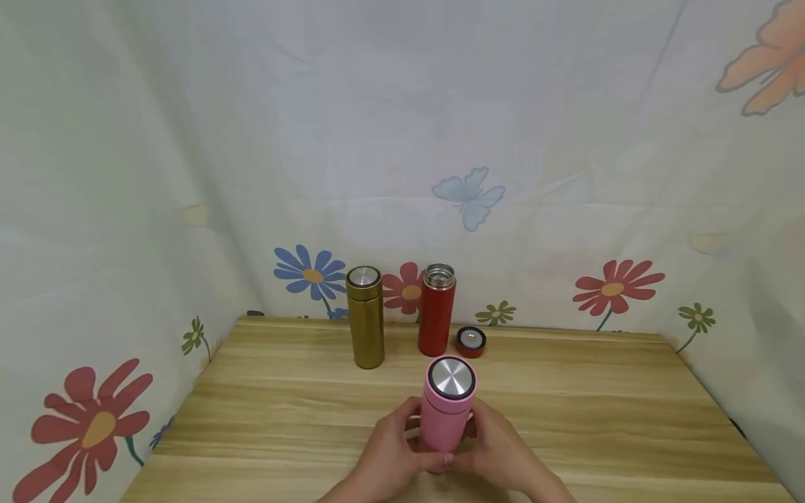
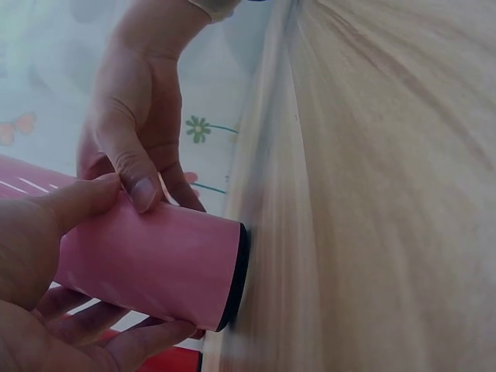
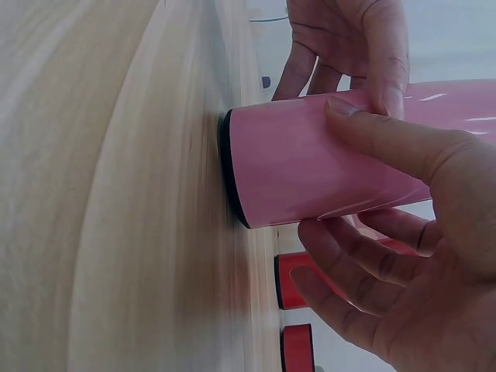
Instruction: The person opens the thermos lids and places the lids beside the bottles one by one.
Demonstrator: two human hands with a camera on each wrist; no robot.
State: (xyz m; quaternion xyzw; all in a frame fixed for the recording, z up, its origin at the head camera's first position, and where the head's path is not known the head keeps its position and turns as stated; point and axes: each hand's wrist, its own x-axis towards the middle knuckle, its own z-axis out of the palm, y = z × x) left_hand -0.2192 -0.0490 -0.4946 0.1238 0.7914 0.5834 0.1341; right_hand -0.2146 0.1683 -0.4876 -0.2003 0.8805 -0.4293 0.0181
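Thermos [image 1: 443, 423], pink and capped, was upright over the wooden table [image 1: 585, 412], its base touching or just above it, I could not tell which; the left hand [image 1: 391, 447] and right hand [image 1: 497, 447] were curled round its lower body. Behind it stood an uncapped red bottle [image 1: 435, 321], with a red cap [image 1: 471, 342] just right of that and a gold bottle [image 1: 367, 335] to the left.

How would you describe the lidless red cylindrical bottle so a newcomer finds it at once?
Look at the far edge of the wood-grain table. There, between the gold cylindrical bottle and the small round red lid, stands the red bottle. Unlike the gold bottle and the pink cylindrical bottle, it shows an uncovered silvery mouth.
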